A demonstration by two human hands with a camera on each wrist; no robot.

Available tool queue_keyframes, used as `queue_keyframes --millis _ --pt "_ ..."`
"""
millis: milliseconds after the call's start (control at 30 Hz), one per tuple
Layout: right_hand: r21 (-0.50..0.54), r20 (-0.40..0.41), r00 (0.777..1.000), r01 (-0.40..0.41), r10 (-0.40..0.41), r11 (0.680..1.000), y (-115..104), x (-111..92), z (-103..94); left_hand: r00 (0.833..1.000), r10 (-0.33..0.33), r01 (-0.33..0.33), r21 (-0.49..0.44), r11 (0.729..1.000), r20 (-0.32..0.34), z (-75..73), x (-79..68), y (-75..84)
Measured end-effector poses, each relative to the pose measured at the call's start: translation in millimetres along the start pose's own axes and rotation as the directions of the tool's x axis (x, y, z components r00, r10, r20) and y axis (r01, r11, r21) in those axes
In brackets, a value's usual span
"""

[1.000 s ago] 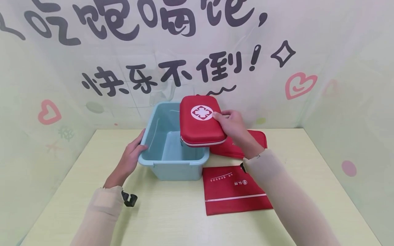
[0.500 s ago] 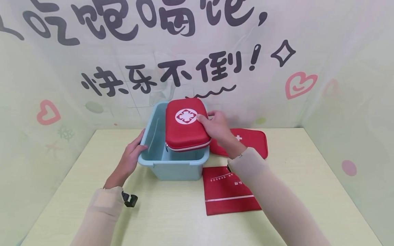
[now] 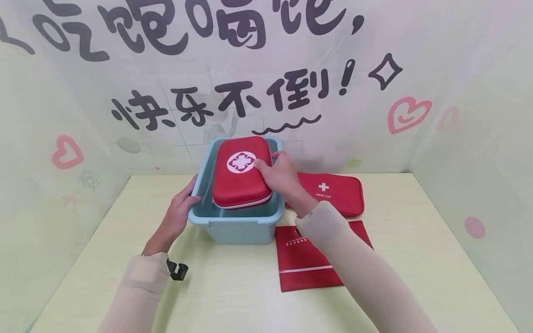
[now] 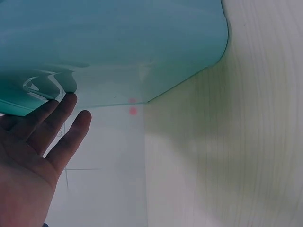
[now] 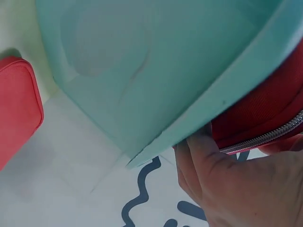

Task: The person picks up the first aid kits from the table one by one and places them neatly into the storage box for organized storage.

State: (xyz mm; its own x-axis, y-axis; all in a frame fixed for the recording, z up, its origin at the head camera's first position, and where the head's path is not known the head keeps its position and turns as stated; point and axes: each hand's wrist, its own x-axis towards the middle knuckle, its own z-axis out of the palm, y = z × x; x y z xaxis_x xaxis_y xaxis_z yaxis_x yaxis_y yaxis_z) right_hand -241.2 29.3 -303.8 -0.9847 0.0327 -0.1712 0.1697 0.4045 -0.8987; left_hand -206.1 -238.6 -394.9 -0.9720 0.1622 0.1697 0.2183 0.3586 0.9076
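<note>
In the head view a light-blue plastic bin (image 3: 241, 232) stands on the table near the back wall. My left hand (image 3: 176, 216) holds its left side, thumb over the rim and fingers (image 4: 69, 137) against the outer wall. A red hard-shell first-aid case (image 3: 239, 187) with a white cross emblem is in my right hand (image 3: 284, 176). It sits slightly tilted over the bin's opening, hiding much of the inside. The right thumb lies on the case's top by the emblem. In the right wrist view, the case's zipper edge (image 5: 270, 137) shows right beside the bin's rim (image 5: 208, 101).
To the right of the bin lies a red zip pouch (image 3: 343, 194) marked FIRST AID. In front of it is a flat red bag (image 3: 306, 256) with a white stripe, partly under the right sleeve (image 3: 345, 249). A lettered wall (image 3: 258, 69) closes off the back.
My right hand has carried the first-aid case leftward and slightly down over the bin. More of the zip pouch shows now. The left hand and the bin have stayed in place.
</note>
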Motion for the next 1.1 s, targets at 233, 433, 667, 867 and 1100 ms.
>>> queue_keyframes --millis 233,433,667,867,1100 --pt "-0.052 -0.014 0.999 0.051 -0.052 0.997 1 -1 10.7 1.0 0.002 -0.002 0.009 1.0 -0.001 1.7 0.3 1.2" --pt "-0.077 0.012 0.999 0.042 -0.042 0.996 3 -2 19.1 1.0 0.0 0.0 0.0 1.0 -0.001 1.3 -0.2 1.2" --pt "-0.103 0.034 0.998 0.051 -0.048 0.993 4 -3 30.6 1.0 -0.005 0.005 0.002 1.0 0.003 1.7 -0.2 0.8" --pt "-0.1 0.045 0.998 0.048 -0.044 0.994 8 -4 36.6 1.0 0.004 -0.004 -0.004 1.0 0.005 2.7 -0.1 0.4" --pt "-0.14 0.063 0.996 0.077 -0.068 0.987 15 -5 45.4 1.0 0.01 -0.01 -0.017 1.0 0.002 2.7 -1.3 -1.2"
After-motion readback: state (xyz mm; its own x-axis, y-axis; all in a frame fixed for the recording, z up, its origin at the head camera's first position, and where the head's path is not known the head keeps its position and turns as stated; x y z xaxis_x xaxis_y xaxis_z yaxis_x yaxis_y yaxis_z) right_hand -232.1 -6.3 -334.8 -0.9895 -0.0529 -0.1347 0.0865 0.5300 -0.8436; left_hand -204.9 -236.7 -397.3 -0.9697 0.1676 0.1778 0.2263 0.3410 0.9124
